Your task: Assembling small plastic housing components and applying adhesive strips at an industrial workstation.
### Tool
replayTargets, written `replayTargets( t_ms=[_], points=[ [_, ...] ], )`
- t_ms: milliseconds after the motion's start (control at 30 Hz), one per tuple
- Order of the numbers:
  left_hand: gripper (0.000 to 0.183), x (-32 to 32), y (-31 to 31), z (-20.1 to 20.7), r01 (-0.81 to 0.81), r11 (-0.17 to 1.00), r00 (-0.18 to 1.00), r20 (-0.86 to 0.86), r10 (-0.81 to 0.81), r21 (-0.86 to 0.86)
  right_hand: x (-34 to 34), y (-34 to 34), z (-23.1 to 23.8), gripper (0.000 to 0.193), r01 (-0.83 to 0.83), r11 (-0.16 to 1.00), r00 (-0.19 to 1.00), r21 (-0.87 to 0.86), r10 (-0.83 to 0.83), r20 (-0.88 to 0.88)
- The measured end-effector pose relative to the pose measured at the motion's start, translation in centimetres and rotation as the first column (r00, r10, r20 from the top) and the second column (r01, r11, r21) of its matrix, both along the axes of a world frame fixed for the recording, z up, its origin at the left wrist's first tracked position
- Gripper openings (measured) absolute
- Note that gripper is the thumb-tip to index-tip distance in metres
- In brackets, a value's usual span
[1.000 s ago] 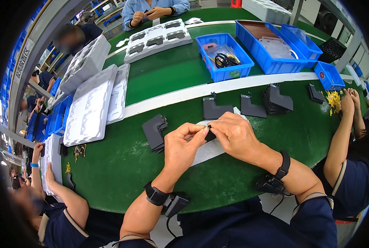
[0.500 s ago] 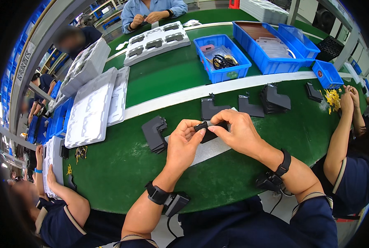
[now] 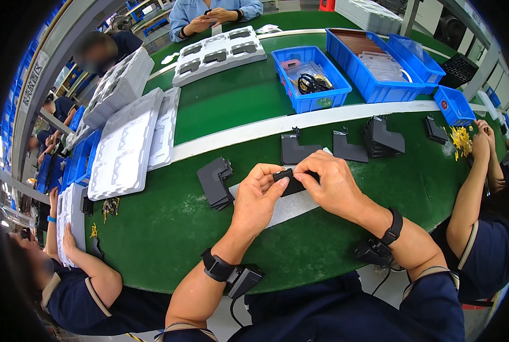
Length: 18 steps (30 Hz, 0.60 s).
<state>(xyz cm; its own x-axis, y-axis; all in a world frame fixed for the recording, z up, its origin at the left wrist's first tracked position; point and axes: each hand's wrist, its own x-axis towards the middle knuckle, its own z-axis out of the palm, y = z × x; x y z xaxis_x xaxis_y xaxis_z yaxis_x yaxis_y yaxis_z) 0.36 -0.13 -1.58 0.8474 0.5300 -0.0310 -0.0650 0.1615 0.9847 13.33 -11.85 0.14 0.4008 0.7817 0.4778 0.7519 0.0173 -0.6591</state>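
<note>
My left hand (image 3: 256,196) grips a black flat part (image 3: 291,186), its thumb on the near face and fingers behind. My right hand (image 3: 335,181) is closed in a pinch at the upper edge of that part; anything small between its fingertips is hidden. The hands partly cover the part, so its full outline does not show. Beneath it a grey-white strip (image 3: 293,207) lies on the green table (image 3: 169,245). Around the hands rest black L-shaped parts: a small pile (image 3: 213,183) to the left, single ones (image 3: 295,151) (image 3: 349,150) beyond, and a stack (image 3: 384,140) farther right.
Blue bins (image 3: 311,104) stand beyond a white rail (image 3: 231,135). White moulded trays (image 3: 120,151) lean at the left, and another tray (image 3: 220,52) lies at the back. Co-workers sit at left, right and far side; yellow pieces (image 3: 461,141) lie by the right-hand one.
My right thumb and fingertips have shifted slightly right along the part's edge, from resting on it into a tighter pinch. My left hand keeps its hold. The far co-worker's hands have moved.
</note>
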Motion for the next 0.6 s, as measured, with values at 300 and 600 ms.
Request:
replayTargets(
  t_ms=[300,600],
  points=[
    [0.017,0.0,0.4,0.4,0.039,0.996,0.997,-0.070,-0.033,0.079,0.9,0.0,-0.2,0.006,-0.108,0.993,0.994,-0.042,0.107,-0.020],
    [0.030,-0.7,1.4,1.5,0.092,0.989,0.993,-0.083,-0.083,0.115,3.2,0.0,-0.4,0.028,0.009,0.999,0.978,0.045,-0.018,0.207]
  ],
)
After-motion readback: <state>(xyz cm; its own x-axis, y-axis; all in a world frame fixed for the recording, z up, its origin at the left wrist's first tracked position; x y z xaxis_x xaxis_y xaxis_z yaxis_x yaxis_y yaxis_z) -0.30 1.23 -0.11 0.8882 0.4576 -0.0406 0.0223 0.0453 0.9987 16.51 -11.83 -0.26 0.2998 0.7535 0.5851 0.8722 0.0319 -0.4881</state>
